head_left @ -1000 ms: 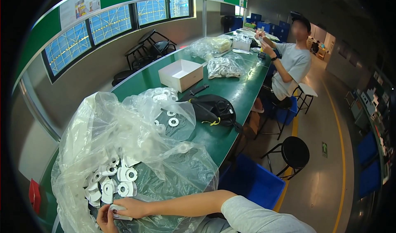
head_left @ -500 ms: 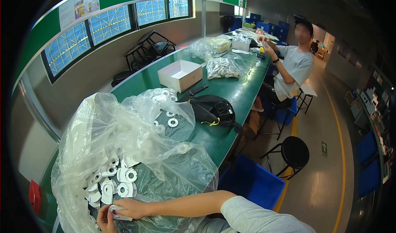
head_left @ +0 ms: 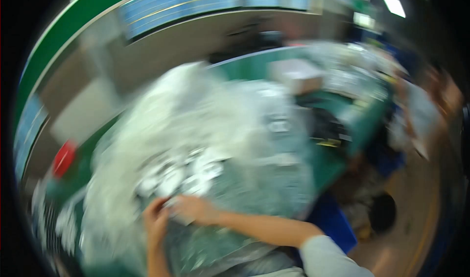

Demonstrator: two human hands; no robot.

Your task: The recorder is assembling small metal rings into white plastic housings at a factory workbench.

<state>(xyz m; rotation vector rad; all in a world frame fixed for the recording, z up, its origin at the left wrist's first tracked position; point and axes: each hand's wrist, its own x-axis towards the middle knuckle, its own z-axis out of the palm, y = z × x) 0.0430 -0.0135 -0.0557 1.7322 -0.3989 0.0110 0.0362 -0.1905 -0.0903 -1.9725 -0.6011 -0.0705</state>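
Large clear plastic bag (head_left: 205,144) sits on the near end of the green workbench (head_left: 254,66), bulging, mouth gathered toward the person. Inside it: a heap of small white ring-shaped parts (head_left: 183,174), massed in the lower middle of the bag, just above the hands. The view is heavily smeared; single parts cannot be told apart or counted.

Right hand (head_left: 193,209): forearm enters from lower right, grey sleeve at the elbow, arm lying across the front of the bag. Hand palm down, fingers curled on a small pale piece at the bag's front face. Whether it pinches the film or one of the parts cannot be told.

Left hand (head_left: 155,221): comes up from the lower edge, forearm nearly vertical, fingers bent toward the right hand and touching the same pale piece. Grip closed and narrow; what exactly it holds cannot be made out.

Further along the bench: a white open box (head_left: 296,73), contents not visible; a dark object (head_left: 325,125) beside it, shape unclear. A red item (head_left: 63,158) at the left edge of the bench. Another person (head_left: 423,115) at far right, blurred, partly cut off by the rim. A dark round stool (head_left: 383,211) on the floor at the right.
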